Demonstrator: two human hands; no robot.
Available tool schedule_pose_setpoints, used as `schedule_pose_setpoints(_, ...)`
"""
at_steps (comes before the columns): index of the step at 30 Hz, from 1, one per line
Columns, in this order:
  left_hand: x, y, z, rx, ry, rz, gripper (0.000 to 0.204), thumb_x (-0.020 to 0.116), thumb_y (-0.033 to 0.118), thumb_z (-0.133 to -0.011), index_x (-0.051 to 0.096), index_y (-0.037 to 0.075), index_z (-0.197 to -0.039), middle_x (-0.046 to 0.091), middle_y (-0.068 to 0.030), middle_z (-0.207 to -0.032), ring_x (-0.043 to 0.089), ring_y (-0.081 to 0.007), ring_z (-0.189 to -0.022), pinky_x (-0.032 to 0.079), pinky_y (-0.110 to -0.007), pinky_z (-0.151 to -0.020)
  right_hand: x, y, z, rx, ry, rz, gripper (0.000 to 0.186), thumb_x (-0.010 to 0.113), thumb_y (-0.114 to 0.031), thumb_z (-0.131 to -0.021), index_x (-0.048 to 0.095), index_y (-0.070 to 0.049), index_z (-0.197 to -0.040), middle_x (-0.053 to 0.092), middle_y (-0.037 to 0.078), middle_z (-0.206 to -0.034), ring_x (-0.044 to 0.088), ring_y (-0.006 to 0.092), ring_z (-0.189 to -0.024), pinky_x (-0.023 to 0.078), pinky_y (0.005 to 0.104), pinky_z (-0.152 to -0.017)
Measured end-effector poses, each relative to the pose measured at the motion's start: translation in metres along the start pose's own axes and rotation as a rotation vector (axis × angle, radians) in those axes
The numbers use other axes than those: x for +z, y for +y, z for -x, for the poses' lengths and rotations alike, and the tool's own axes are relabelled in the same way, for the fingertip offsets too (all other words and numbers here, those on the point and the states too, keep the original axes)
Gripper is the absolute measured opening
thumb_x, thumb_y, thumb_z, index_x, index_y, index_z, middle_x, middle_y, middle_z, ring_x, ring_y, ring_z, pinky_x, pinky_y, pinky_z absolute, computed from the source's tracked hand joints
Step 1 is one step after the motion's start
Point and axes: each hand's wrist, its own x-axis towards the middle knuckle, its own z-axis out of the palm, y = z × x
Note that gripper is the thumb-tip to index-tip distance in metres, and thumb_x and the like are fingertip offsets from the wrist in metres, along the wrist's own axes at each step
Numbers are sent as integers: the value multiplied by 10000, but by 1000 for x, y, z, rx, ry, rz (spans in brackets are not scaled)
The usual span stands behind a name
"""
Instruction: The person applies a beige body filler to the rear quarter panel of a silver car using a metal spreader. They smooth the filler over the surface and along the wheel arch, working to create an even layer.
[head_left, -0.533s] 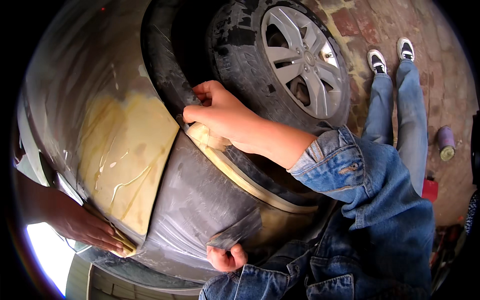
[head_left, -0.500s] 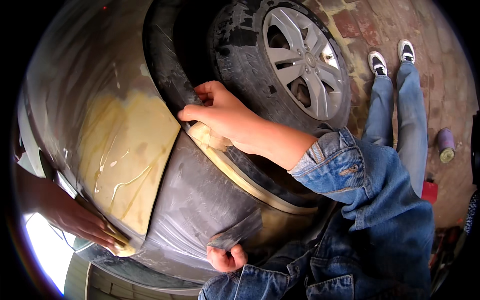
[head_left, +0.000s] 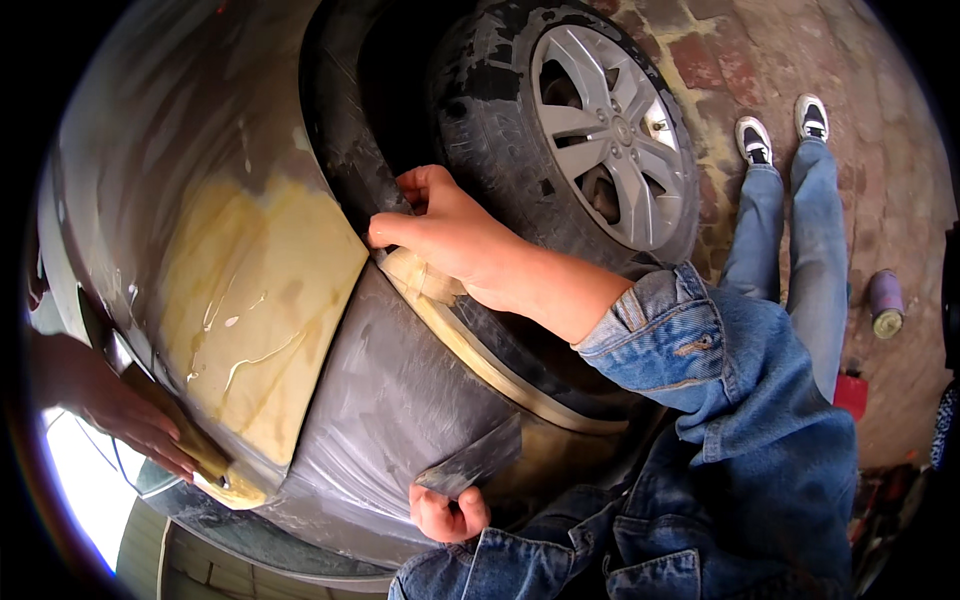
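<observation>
Brick floor (head_left: pixel 870 230) fills my feed from 1 to 3 o'clock, with a purple tin (head_left: pixel 886 305) at 3, while a dull grey car body (head_left: pixel 400 350) spans the left side and a wheel (head_left: pixel 610 140) sits at 1. My left hand (head_left: pixel 450 515), at 6 o'clock, has its grip pinching the near end of a dark grey flat strip (head_left: pixel 475 458), whose far end points to about 1 o'clock over the panel. My right hand (head_left: pixel 445 230), at 11, has its fingers curled and thumb tip at the black arch trim (head_left: pixel 350 130); I cannot tell whether that grip pinches the trim or a tan wrap (head_left: pixel 432 283) just below it on the beige arch lip (head_left: pixel 505 378). If the strip tips onto its corner, I judge it could gouge the surface; a careless tug at the arch could lift the trim or wrap. A co-worker's hand (head_left: pixel 130 415), at 8, works along the yellow patch (head_left: pixel 260 320), so a leftward swing of mine might smear it or bump those fingers.
</observation>
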Motion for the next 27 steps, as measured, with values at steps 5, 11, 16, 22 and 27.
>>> schedule_pose_setpoints(5,2,-3,2,4,26,69,398,631,394,-908,598,-1,-934,635,-93,-823,575,-167,-726,455,-290,-690,4,-8,3,32,26,40,725,717,-205,-730,339,73,-1283,462,147,-1124,481,193,-1029,419,292,-880)
schedule_pose_setpoints(11,0,-9,0,13,-11,108,395,627,389,-911,575,-2,-921,632,-90,-831,574,-163,-750,458,-293,-706,-1,3,-2,-13,2,-23,726,728,-218,-706,356,71,-1258,451,171,-1141,478,218,-1053,424,310,-893)
schedule_pose_setpoints(16,1,-3,0,13,-4,105,383,623,378,-915,564,0,-913,632,-88,-832,572,-160,-751,459,-293,-709,5,-5,-1,27,76,42,713,741,-212,-673,376,92,-1205,421,217,-1192,472,270,-1117,434,336,-927)
schedule_pose_setpoints(22,0,-9,-3,18,-48,105,396,615,391,-919,560,-1,-913,634,-95,-837,579,-160,-754,464,-289,-716,3,0,-3,1,58,27,716,755,-190,-656,382,94,-1198,426,219,-1184,486,275,-1107,447,337,-918)
schedule_pose_setpoints(27,4,-5,-1,22,-6,106,411,609,405,-921,556,-3,-926,634,-101,-841,580,-156,-761,468,-284,-711,0,-9,2,69,11,-25,723,766,-179,-646,383,91,-1197,440,220,-1182,496,278,-1110,466,339,-894)
